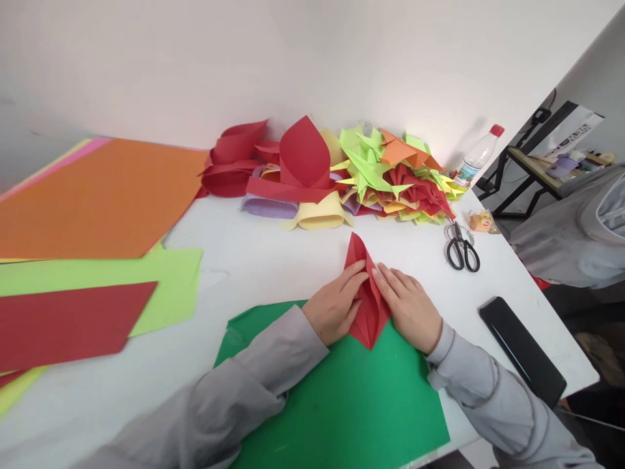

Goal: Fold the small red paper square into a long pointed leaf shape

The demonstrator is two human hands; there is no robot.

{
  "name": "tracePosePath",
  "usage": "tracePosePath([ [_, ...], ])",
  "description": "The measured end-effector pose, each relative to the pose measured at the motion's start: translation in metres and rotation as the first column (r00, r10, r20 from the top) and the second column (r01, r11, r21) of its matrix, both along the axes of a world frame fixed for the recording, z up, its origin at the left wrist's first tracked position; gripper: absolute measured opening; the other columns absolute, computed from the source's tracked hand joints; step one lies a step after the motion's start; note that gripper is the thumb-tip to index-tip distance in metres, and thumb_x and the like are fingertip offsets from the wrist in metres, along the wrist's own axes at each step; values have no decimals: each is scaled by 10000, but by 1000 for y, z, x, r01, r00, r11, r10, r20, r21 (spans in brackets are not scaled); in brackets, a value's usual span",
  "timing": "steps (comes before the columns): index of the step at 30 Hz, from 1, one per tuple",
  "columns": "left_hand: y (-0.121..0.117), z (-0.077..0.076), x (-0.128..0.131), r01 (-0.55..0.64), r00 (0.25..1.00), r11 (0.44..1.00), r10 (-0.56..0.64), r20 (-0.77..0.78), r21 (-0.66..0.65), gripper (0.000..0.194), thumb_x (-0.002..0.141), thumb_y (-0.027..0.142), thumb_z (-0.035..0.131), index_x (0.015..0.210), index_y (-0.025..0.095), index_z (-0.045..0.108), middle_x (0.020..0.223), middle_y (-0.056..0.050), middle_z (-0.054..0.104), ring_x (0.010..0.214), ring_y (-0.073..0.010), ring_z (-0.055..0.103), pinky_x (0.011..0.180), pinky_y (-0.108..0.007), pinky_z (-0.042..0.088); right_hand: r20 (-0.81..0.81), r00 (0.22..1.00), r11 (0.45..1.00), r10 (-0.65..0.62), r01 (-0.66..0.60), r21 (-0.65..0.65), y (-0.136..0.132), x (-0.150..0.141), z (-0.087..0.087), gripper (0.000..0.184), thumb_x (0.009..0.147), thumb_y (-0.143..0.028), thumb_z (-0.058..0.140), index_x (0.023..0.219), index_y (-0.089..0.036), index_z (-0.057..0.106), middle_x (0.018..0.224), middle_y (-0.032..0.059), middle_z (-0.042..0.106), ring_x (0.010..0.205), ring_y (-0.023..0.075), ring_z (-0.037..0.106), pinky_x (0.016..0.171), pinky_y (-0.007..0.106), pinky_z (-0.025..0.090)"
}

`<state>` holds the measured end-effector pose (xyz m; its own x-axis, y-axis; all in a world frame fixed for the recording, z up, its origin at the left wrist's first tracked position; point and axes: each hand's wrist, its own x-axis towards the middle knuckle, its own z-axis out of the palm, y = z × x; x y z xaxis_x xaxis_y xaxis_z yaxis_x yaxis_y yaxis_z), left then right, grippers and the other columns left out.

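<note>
A folded red paper piece (pixel 368 306), a long diamond shape, lies on the white table (pixel 273 254), partly over a green sheet (pixel 351 397). My left hand (pixel 336 306) presses its left side with fingers stretched flat towards the centre crease. My right hand (pixel 410 306) lies flat on its right side, fingers extended and together. Both hands touch the red paper and meet near its middle line. Grey sleeves cover both arms.
Large orange (pixel 97 195), lime (pixel 161 280) and red (pixel 63 319) sheets lie at the left. A pile of folded paper shapes (pixel 342 169) sits at the back. Black scissors (pixel 461 247), a plastic bottle (pixel 476 156) and a black phone (pixel 522 348) are at the right. A person in grey (pixel 576 234) sits beyond the table's right edge.
</note>
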<state>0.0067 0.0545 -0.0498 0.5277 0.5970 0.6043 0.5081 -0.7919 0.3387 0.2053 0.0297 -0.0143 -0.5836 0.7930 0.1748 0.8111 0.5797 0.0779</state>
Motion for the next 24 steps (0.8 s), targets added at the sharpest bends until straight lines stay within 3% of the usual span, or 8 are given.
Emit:
tracePosePath([
  [3,-3,6,0,-11,998,998,16,69,-69,505,800,69,439,1292,110,332,1318,-208,418,1217,-295,472,911,-452,522,39,999,1000,16,-17,7,-1,0,3,537,902,-115,370,1435,-149,308,1486,101,330,1240,294,417,937,438,426],
  [8,-7,9,3,-80,993,996,83,83,-48,582,790,50,424,1356,141,322,1341,-198,323,901,-204,597,837,-432,550,62,998,1000,13,-15,27,-2,0,4,518,917,-154,390,1429,-169,320,1462,122,367,1233,291,429,934,447,425],
  [18,1,2,3,65,998,991,-66,6,116,438,865,71,346,1300,91,390,1350,-210,377,1170,-270,490,884,-384,542,4,999,993,36,-36,112,-4,2,1,390,875,-145,484,1257,-161,563,1262,146,572,1100,270,521,914,409,438],
  [24,-4,10,3,90,994,986,-79,-82,140,457,881,52,322,1335,99,354,1319,-195,479,1123,-245,545,857,-385,543,-29,999,989,26,-22,147,-5,1,2,324,869,-151,507,1166,-179,632,1108,135,650,1002,245,559,878,400,440],
])
